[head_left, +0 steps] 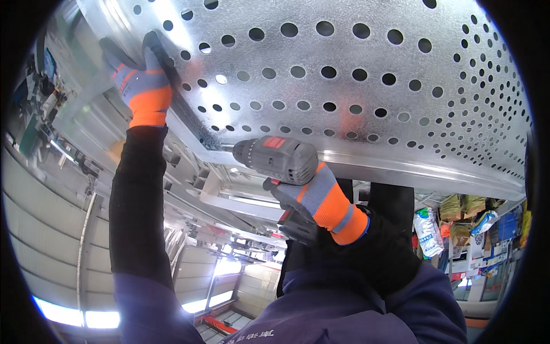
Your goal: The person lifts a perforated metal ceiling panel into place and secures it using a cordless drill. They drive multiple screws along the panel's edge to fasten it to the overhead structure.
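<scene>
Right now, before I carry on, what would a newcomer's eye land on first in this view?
First, the big shiny metal panel full of round holes, filling the upper part of the picture. Then the grey power drill near the centre, held in the gloved right grip and pointing left toward the panel's lower left corner. The orange-cuffed left grip stands out at the panel's left edge.

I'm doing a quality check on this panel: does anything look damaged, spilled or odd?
One thing: a dark, speckled patch at the corner of the perforated metal panel, near the drill. It stands out against the bright metal; whether it is shavings, dirt or wear, I can't tell.
</scene>
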### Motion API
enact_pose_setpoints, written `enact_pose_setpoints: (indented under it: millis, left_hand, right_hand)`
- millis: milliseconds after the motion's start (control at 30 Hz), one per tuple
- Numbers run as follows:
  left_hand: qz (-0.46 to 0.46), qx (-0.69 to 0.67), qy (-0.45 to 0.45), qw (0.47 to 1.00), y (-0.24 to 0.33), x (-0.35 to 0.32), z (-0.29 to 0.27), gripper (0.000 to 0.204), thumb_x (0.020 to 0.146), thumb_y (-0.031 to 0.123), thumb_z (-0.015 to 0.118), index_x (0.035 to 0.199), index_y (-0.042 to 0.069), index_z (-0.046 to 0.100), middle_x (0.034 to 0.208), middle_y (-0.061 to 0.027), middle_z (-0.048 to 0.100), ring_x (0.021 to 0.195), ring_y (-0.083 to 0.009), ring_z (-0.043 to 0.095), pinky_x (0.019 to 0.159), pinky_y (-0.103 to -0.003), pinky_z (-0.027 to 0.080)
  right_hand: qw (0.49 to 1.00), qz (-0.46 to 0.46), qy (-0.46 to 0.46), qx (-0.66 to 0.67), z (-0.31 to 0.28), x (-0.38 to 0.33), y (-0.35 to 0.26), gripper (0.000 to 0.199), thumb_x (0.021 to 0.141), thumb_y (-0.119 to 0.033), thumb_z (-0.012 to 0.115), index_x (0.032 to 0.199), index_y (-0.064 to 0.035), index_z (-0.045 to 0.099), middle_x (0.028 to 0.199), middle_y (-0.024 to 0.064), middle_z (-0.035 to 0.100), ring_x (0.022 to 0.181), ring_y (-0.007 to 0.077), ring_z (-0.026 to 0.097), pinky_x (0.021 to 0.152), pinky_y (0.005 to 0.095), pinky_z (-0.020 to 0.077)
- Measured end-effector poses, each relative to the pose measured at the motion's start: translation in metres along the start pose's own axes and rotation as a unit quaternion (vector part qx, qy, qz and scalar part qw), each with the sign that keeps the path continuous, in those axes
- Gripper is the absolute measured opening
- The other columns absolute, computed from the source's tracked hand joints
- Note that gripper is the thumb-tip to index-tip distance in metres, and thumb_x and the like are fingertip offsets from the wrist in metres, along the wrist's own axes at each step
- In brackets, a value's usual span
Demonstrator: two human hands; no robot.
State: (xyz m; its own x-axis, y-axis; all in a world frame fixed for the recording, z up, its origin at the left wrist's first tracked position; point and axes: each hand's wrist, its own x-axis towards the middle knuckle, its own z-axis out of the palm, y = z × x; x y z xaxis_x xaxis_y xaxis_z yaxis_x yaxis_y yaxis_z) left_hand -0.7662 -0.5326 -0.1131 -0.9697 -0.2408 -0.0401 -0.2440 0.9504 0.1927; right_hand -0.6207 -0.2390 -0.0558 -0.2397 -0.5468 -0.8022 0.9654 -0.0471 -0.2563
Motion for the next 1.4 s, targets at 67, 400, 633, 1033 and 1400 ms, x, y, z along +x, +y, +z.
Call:
enact_pose_setpoints:
  millis: [67,400,633,1033,1400]
  left_hand:
    - [0.007,0.016,-0.011,1.0,-0.01,0.003,0.0,0.097,0.09,0.051,0.065,0.157,0.0,0.017,0.154,-0.0275,0.03,0.141,-0.0428,0.035,0.116,-0.043,0.03]
    - [0.034,0.04,-0.001,0.999,-0.015,0.001,0.0,0.095,0.089,0.047,0.067,0.156,0.0,0.018,0.151,-0.0281,0.035,0.139,-0.0427,0.037,0.115,-0.043,0.032]
    - [0.038,0.058,0.01,0.998,-0.011,0.002,0.004,0.094,0.086,0.046,0.069,0.153,-0.003,0.025,0.139,-0.0318,0.047,0.124,-0.0462,0.049,0.105,-0.048,0.039]
    - [0.07,0.041,0.034,0.996,-0.006,0.003,0.001,0.091,0.085,0.042,0.072,0.151,-0.003,0.028,0.146,-0.0269,0.041,0.128,-0.0455,0.046,0.108,-0.047,0.038]
    - [0.024,0.036,0.007,0.999,-0.004,0.003,0.0,0.09,0.088,0.044,0.069,0.152,-0.003,0.026,0.147,-0.0291,0.04,0.13,-0.0458,0.044,0.109,-0.046,0.036]
  right_hand:
    - [0.997,-0.053,0.004,-0.056,-0.001,0.002,0.001,0.034,0.086,-0.021,0.074,0.114,-0.0036,0.066,0.102,0.0138,0.073,0.093,0.0279,0.071,0.08,0.0342,0.0561]
    - [0.993,-0.081,-0.008,-0.087,-0.005,0.011,0.004,0.034,0.087,-0.02,0.073,0.116,-0.0031,0.064,0.107,0.0115,0.072,0.096,0.0263,0.069,0.085,0.0346,0.0557]
    - [0.944,-0.205,-0.005,-0.259,0.006,0.006,-0.014,0.029,0.084,-0.012,0.07,0.111,-0.0047,0.063,0.099,0.0122,0.071,0.089,0.0278,0.069,0.08,0.0363,0.0552]
    - [0.982,0.016,-0.023,-0.185,0.012,0.008,-0.051,0.04,0.081,-0.009,0.077,0.117,-0.0037,0.06,0.103,0.0073,0.07,0.09,0.0166,0.065,0.082,0.0321,0.0539]
    - [0.996,-0.09,0.018,-0.01,0.001,-0.003,-0.005,0.047,0.084,-0.02,0.078,0.122,-0.0018,0.058,0.11,0.01,0.07,0.096,0.0225,0.068,0.088,0.0326,0.0542]
